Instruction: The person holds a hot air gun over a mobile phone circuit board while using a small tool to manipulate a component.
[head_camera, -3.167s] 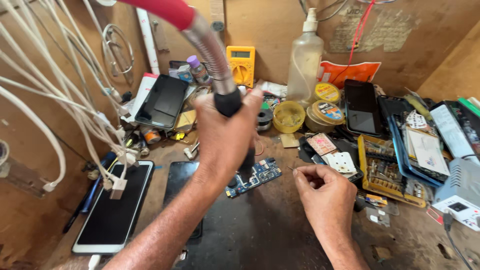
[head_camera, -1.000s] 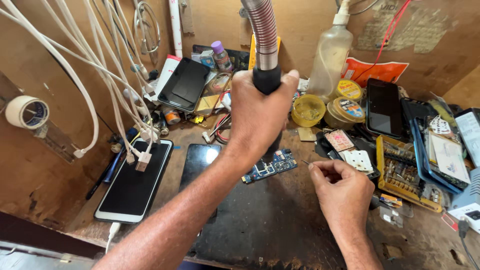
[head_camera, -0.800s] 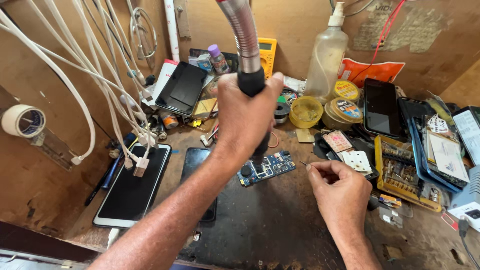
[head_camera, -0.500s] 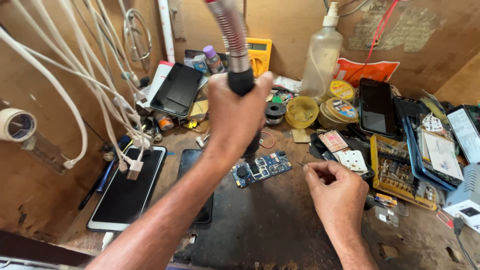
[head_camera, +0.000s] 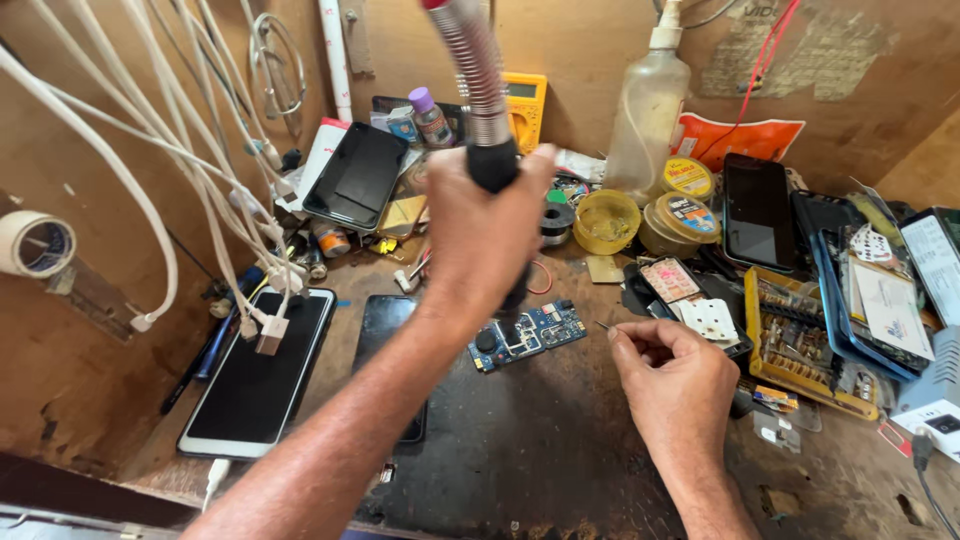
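My left hand (head_camera: 483, 232) grips the black handle of a hot-air tool (head_camera: 492, 165) whose ribbed metal hose (head_camera: 465, 60) rises out of the top of the view. The nozzle points down at a small blue circuit board (head_camera: 530, 335) lying on the dark mat (head_camera: 520, 440). My right hand (head_camera: 675, 385) rests on the mat just right of the board, fingers curled, pinching a thin metal point that sticks out toward the board. A black phone (head_camera: 385, 360) lies left of the board, partly under my forearm.
A white-edged phone (head_camera: 260, 375) with a plugged cable lies at left under hanging white cables (head_camera: 190, 170). Along the back stand a plastic bottle (head_camera: 645, 110), a yellow multimeter (head_camera: 525, 100), round tins (head_camera: 680, 215) and dark phones (head_camera: 757, 210). A yellow parts tray (head_camera: 800, 340) sits at right.
The view has drifted slightly and my left hand with the hot-air tool has stayed over the board, shifting a little. My right hand has stayed beside the board.
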